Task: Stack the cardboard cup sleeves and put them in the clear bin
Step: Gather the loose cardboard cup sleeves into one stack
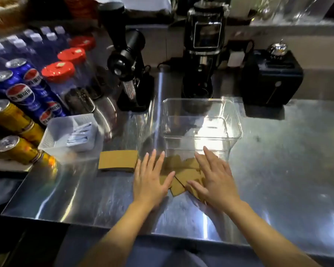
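Observation:
Several flat brown cardboard cup sleeves lie overlapped in a loose pile on the steel counter, just in front of the clear bin. My left hand rests flat on the pile's left side, fingers spread. My right hand rests flat on its right side, fingers spread too. Part of the pile is hidden under both palms. One more sleeve lies alone to the left, apart from my left hand. The clear bin stands upright with nothing in it.
A white plastic basket with packets sits at the left, beside soda cans and red-lidded jars. Two black coffee grinders stand behind the bin, and a black box at the back right. The counter's front edge runs below my wrists.

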The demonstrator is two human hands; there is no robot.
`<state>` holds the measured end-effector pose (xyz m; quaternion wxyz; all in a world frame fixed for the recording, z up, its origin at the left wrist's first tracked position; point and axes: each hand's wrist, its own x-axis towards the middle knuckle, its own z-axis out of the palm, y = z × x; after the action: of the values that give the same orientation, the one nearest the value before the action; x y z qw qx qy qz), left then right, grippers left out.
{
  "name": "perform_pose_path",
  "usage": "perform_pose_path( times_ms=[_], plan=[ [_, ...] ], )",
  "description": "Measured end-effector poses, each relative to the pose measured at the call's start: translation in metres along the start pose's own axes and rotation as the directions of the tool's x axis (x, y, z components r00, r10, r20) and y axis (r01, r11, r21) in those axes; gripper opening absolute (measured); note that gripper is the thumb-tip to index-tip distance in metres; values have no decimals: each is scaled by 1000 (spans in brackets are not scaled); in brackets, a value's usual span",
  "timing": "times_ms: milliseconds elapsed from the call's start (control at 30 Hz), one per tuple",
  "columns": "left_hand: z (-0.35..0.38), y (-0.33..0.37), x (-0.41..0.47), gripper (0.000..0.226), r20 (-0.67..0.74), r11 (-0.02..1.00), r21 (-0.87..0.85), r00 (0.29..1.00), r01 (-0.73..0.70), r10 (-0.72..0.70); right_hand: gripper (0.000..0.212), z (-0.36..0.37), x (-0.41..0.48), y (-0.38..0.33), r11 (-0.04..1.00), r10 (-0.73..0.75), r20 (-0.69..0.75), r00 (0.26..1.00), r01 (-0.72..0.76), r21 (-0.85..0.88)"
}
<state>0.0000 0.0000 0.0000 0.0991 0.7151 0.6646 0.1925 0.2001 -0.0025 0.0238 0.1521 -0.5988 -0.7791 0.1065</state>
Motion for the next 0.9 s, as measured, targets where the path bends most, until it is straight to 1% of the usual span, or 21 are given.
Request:
perform_pose_path(
  times_ms=[33,133,200,333,433,500,567,600,633,667,700,733,767,800,833,867,900],
  plan=[
    [3,-2,-2,66,56,1000,20,998,6,-8,77,4,-3,1,999,31,64,997,-32,11],
    [16,-13,-12,64,181,995,98,983,10,-28,80,23,-14,5,999,34,166,986,-34,-7],
    [20,-16,-17,65,207,992,123,978,-4,-21,79,31,-21,5,999,24,212,977,-13,-52],
    [18,-17,-16,65,209,991,135,978,-17,-12,70,31,-18,6,996,43,204,978,-26,-84],
    [14,-13,-13,65,228,994,112,973,-3,-22,63,25,-11,3,999,51,183,982,-46,-29],
    [12,-10,-11,58,165,1000,12,986,12,-14,66,21,-5,0,996,77,177,981,-84,33],
    [6,-2,-12,42,62,970,-232,996,75,-62,67,15,-3,-4,964,153,178,972,-186,192],
    [1,2,-13,31,38,912,-389,991,130,-125,66,13,-3,-5,930,189,175,966,-234,284],
    [-3,8,-13,20,41,812,-550,977,195,-207,64,11,-3,-8,896,217,174,961,-267,354],
    [-8,14,-13,12,80,675,-687,951,269,-297,63,9,-4,-10,870,235,173,956,-286,401],
    [-12,20,-13,10,146,515,-788,915,337,-376,62,8,-4,-12,850,248,171,954,-299,433],
    [-16,25,-11,13,235,342,-856,880,389,-414,62,6,-4,-15,835,256,165,952,-304,458],
    [-18,29,-9,21,338,164,-888,853,429,-398,61,4,-4,-19,824,257,159,953,-302,480],
    [-19,33,-6,30,440,-27,-888,834,458,-331,60,3,-4,-24,816,247,154,957,-290,499],
    [-20,36,-4,38,522,-201,-852,816,484,-249,58,2,-4,-28,813,226,151,962,-272,515],
    [-21,39,-2,46,584,-333,-793,792,510,-178,56,3,-4,-33,810,202,156,967,-255,528],
    [-22,43,-1,54,631,-426,-730,766,534,-123,55,4,-5,-38,803,181,160,970,-240,546]
  ],
)
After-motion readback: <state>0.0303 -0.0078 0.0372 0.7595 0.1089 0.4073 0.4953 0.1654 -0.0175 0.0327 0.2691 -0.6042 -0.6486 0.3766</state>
